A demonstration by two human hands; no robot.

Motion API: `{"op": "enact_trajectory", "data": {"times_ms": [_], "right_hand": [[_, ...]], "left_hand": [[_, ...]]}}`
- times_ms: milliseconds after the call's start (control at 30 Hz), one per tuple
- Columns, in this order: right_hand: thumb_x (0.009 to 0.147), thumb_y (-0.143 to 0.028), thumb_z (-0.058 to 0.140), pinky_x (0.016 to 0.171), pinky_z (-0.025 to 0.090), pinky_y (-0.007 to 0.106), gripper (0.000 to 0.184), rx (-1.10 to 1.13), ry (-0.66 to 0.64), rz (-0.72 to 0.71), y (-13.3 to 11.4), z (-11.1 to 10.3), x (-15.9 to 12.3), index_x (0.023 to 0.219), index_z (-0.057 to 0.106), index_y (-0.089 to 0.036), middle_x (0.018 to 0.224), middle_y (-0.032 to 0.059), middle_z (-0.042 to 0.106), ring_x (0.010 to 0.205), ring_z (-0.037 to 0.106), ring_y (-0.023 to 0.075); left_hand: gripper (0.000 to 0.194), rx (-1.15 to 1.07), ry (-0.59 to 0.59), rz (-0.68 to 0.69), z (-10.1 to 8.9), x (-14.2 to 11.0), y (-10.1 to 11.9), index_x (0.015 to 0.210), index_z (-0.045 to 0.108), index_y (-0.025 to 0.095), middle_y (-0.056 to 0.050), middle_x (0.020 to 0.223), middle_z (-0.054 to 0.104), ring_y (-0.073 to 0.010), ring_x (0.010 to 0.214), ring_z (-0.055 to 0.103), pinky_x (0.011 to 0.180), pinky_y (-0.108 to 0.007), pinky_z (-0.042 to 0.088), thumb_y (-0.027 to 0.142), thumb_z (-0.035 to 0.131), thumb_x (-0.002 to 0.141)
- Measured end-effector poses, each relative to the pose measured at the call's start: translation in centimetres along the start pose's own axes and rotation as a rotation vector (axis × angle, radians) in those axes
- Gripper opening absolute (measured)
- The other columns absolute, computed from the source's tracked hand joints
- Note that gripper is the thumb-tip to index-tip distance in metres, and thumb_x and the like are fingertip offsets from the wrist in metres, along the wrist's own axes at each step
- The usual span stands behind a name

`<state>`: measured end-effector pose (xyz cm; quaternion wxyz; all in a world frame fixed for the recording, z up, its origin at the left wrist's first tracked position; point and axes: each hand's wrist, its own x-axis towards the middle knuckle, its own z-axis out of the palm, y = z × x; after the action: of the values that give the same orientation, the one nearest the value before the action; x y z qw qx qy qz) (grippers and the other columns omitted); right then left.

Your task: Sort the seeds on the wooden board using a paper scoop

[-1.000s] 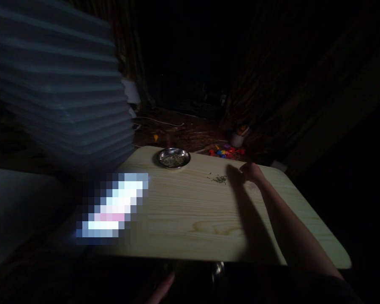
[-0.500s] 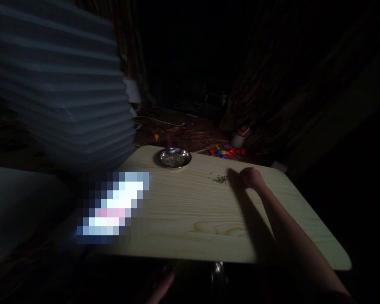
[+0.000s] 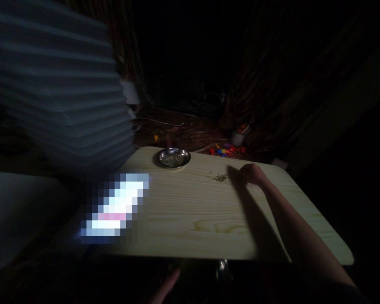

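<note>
Bright screen (image 3: 118, 207) at left, pixelated; any writing unreadable. Right forearm (image 3: 299, 230) slants in from lower right, right hand (image 3: 253, 174) curled over the tabletop (image 3: 183, 211), just right of scattered greenish bits (image 3: 221, 178); grip contents unclear. Metal bowl (image 3: 174, 167) farther left, holding similar bits. Left hand (image 3: 168, 287) below near edge, dark; cannot tell its state.

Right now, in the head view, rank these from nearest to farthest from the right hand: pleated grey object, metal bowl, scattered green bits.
1. Scattered green bits, just left of the right hand
2. Metal bowl, farther left on the table
3. Pleated grey object, farthest left
</note>
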<state>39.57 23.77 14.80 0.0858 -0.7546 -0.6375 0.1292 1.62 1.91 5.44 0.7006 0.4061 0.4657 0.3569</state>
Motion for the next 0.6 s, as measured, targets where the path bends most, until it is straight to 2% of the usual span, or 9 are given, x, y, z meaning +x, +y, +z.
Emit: {"op": "enact_trajectory", "data": {"times_ms": [333,533,600], "right_hand": [[0.09,-0.031,0.056,0.081,0.051,0.04,0.03,-0.036,-0.028,-0.063,-3.4,1.2,3.3,0.117,0.055,-0.018,0.119,0.0076,0.057,0.098,0.059,0.0208],[0.09,-0.032,0.055,0.081,0.051,0.041,0.03,-0.021,-0.025,-0.173,-5.2,2.1,3.4,0.116,0.056,-0.017,0.118,0.0074,0.057,0.097,0.06,0.0206],[0.089,-0.032,0.056,0.081,0.05,0.038,0.027,0.001,-0.022,-0.224,-5.8,2.5,3.2,0.11,0.06,-0.016,0.111,0.0065,0.062,0.095,0.061,0.0201]], "left_hand": [[0.026,0.152,-0.015,-0.039,1.1,0.3,0.1,0.106,0.061,0.019,-0.006,0.114,0.063,-0.0196,0.098,0.061,0.087,-0.041,0.049,0.037,0.054,0.089],[0.027,0.184,-0.001,-0.11,1.5,0.4,-0.1,0.104,0.062,0.018,-0.004,0.112,0.064,-0.021,0.098,0.061,0.086,-0.041,0.049,0.039,0.055,0.088],[0.028,0.175,0.0,-0.133,1.8,0.6,-0.2,0.103,0.063,0.018,-0.004,0.111,0.064,-0.0217,0.099,0.061,0.086,-0.041,0.049,0.04,0.055,0.087]]}}
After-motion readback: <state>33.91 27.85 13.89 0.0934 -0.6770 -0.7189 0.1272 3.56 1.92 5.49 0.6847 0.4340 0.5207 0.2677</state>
